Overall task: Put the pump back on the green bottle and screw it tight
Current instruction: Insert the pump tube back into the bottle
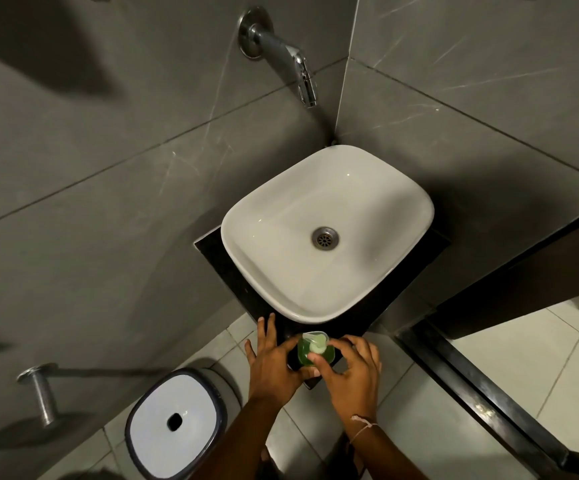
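Green bottle (316,355) stands upright on the near corner of the dark surface (232,271), its pale pump (317,344) sitting on top, nozzle pointing far

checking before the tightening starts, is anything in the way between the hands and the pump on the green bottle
Nothing visible is. The pump already sits on top of the green bottle at the counter's front edge. The right hand has fingertips at the pump, and the left hand is against the bottle's side. The sink sits behind them.

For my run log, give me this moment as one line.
left hand: steadying green bottle | right hand: fingers on pump | bottle: upright on dark counter, before white basin | tightness: cannot tell
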